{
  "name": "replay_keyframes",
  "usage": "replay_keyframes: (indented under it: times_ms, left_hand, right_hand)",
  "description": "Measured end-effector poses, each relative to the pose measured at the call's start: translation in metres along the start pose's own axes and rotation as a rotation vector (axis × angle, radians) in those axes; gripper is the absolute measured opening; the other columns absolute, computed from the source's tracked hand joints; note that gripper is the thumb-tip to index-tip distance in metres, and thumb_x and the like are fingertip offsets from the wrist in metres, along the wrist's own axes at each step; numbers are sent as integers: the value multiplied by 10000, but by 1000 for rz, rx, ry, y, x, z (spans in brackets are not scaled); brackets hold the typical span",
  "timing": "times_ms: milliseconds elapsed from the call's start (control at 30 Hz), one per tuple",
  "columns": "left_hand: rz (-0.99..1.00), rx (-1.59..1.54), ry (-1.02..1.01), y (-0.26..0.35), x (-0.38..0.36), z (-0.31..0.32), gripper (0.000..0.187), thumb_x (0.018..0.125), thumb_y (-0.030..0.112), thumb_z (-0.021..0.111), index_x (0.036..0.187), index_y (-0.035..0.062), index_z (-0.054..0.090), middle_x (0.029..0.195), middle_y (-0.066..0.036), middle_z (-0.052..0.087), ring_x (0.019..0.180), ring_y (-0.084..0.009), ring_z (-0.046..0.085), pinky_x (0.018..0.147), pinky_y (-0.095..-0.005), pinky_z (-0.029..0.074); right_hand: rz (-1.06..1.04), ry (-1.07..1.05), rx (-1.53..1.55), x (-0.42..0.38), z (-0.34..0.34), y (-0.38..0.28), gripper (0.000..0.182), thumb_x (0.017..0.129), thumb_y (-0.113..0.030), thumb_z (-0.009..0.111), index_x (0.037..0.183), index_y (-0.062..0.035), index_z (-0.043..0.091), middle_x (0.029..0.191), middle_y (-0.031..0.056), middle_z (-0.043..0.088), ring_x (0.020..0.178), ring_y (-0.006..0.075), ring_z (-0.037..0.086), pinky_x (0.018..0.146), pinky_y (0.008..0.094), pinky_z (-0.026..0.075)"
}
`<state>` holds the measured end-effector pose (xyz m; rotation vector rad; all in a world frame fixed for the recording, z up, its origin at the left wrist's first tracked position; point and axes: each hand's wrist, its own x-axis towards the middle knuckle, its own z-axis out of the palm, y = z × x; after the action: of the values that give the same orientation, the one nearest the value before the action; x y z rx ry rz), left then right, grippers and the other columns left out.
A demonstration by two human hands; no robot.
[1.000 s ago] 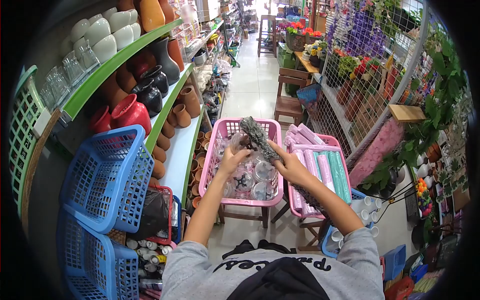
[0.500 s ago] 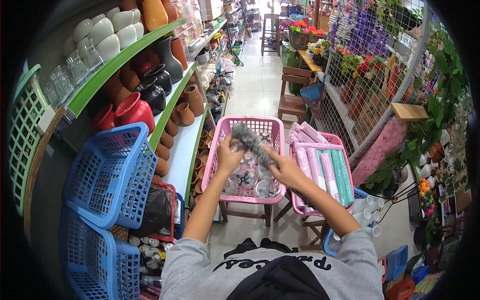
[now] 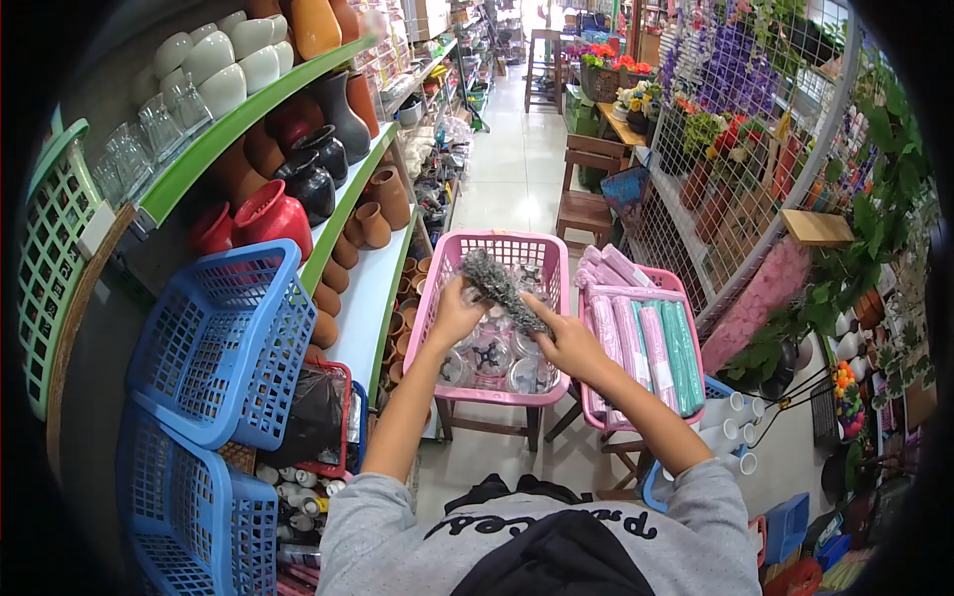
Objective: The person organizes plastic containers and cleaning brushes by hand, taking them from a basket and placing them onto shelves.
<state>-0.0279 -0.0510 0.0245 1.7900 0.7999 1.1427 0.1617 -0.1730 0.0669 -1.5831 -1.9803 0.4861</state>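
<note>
Both hands hold a grey, fuzzy duster-like piece (image 3: pixel 502 290) above the pink basket (image 3: pixel 427 333). My left hand (image 3: pixel 461 316) grips its left part, fingers closed round it. My right hand (image 3: pixel 568 343) pinches its lower right end. It slants from upper left to lower right. Beneath it in the basket sit several clear round jars (image 3: pixel 491 355), some with dark star-like shapes showing. The hands and the grey piece hide part of them. The basket rests on a wooden stool (image 3: pixel 489 415).
A second pink basket (image 3: pixel 693 343) with wrapped pink and green rolls (image 3: pixel 680 348) stands close on the right. Blue baskets (image 3: pixel 214 343) and shelves of pots (image 3: pixel 373 226) line the left. A wire rack (image 3: pixel 730 164) stands right; a tiled aisle (image 3: pixel 497 169) runs ahead.
The grey piece was blurred by motion and now looks sharp, held slightly lower. Both hands keep their hold on it. The view has shifted very slightly.
</note>
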Motion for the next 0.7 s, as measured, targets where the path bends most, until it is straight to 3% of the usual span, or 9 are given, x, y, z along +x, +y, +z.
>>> replay_keyframes:
  times_ms: [100, 167, 233, 333, 400, 433, 533, 633, 700]
  left_hand:
    - [82, -189, 67, -25, -3, 5, 408, 683, -60, 692, 1028, 28, 494, 1014, -70, 585, 982, -159, 567, 881, -301, 436]
    - [92, -287, 64, -29, -3, 9, 445, 692, -54, 697, 1053, 38, 454, 1028, -65, 561, 1005, -150, 556, 888, -303, 433]
    - [-12, -218, 59, -14, -2, 12, 455, 700, -51, 696, 1055, 42, 428, 1030, -73, 556, 1010, -153, 547, 894, -304, 428]
    - [143, -149, 209, 13, -4, 18, 401, 709, -34, 706, 951, 58, 400, 996, -79, 545, 980, -144, 538, 885, -296, 426]
    - [150, -211, 181, 0, -4, 16, 390, 712, -26, 707, 935, 57, 398, 997, -75, 547, 979, -135, 536, 884, -294, 425]
    - [159, -268, 149, -5, -5, 14, 379, 716, -18, 707, 919, 57, 396, 998, -71, 548, 979, -126, 535, 882, -291, 424]
    - [139, -136, 121, -7, -2, 10, 393, 718, 6, 724, 908, 70, 385, 992, -57, 549, 947, -122, 538, 859, -283, 432]
    - [103, -33, 99, 5, -4, 10, 403, 727, 11, 730, 935, 77, 391, 1000, -56, 553, 919, -137, 560, 834, -277, 445]
    - [149, -324, 103, -4, -4, 13, 377, 764, 9, 698, 980, 75, 397, 1030, -62, 557, 955, -150, 572, 851, -277, 454]
  right_hand:
    - [58, 143, 268, 8, 6, 20, 614, 807, -117, 531, 1386, -196, 341, 723, 254, 605, 684, 410, 607, 658, 453, 475]
    - [91, 86, 246, 4, 3, 12, 617, 789, -112, 534, 1377, -172, 354, 761, 244, 618, 703, 418, 599, 658, 464, 474]
    - [-199, 121, 99, -2, 10, 4, 616, 787, -104, 531, 1374, -183, 362, 764, 236, 621, 702, 415, 602, 658, 466, 472]
    - [-63, 49, 69, -2, -2, -4, 615, 791, -107, 529, 1376, -200, 364, 836, 249, 618, 765, 412, 602, 708, 467, 471]
    - [200, -34, 214, 0, -16, -10, 586, 824, -131, 533, 1379, -198, 360, 902, 256, 618, 789, 400, 616, 755, 436, 478]
    - [202, -32, 215, 1, -11, -2, 586, 824, -131, 533, 1379, -198, 360, 902, 256, 618, 789, 400, 616, 755, 436, 478]
    - [-145, 252, 263, 4, 6, 17, 574, 845, -144, 539, 1386, -181, 350, 778, 255, 619, 712, 386, 627, 708, 433, 474]
    - [-84, 61, 184, -3, -4, 6, 563, 854, -147, 530, 1387, -179, 351, 822, 257, 628, 752, 379, 631, 734, 418, 477]
    - [-42, 49, 193, 1, -10, 8, 556, 861, -154, 526, 1388, -190, 354, 795, 239, 633, 729, 332, 647, 729, 394, 483]
